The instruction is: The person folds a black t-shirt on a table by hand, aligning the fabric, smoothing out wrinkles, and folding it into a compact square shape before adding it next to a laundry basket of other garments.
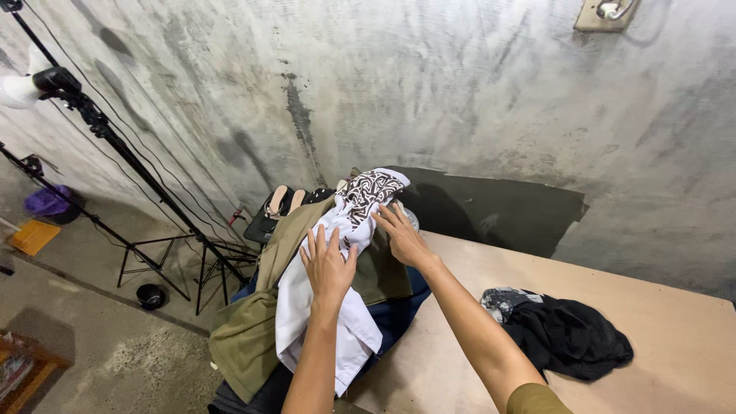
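My left hand (328,264) lies flat, fingers spread, on a white garment (318,314) draped over a pile of clothes at the table's left end. My right hand (400,234) rests open next to it, fingertips touching the white cloth near a brown-and-white patterned piece (372,188) at the pile's far end. Under the white garment lie an olive green garment (249,333) that hangs off the table edge and a dark blue one (399,310). Neither hand grips anything.
A crumpled black garment (567,337) lies on the light wooden table (667,360) to the right. Light-stand tripods (142,180) stand on the concrete floor at left, with sandals on a dark box (277,208) by the grey wall.
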